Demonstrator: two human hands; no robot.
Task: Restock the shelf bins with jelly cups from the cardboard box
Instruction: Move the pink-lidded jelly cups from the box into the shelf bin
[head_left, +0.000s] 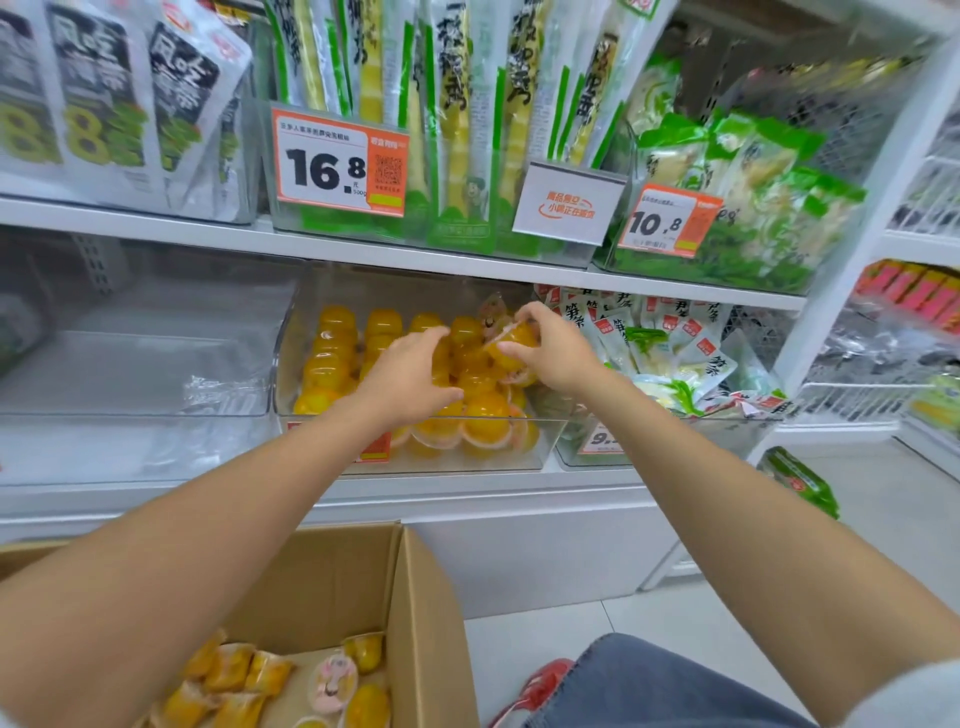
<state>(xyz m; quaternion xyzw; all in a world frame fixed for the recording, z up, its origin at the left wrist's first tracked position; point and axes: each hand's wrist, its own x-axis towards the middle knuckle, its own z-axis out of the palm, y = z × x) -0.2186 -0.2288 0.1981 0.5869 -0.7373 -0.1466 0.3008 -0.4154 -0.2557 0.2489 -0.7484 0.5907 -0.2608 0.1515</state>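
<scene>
A clear shelf bin (545, 441) on the lower shelf holds several orange jelly cups (488, 415). My right hand (550, 353) pinches one orange jelly cup (514, 340) above the pile, tilted, near the bin's back right. My left hand (410, 374) reaches into the bin with fingers stretched over the cups; whether it holds one is hidden. Below, an open cardboard box (415, 597) on the floor holds several more jelly cups (363, 701).
An empty clear bin (156, 415) stands to the left. A bin of white and green snack packets (675, 358) sits to the right. The upper shelf (363, 249) carries hanging packets and price tags close above my hands. My knee and red shoe are at the bottom right.
</scene>
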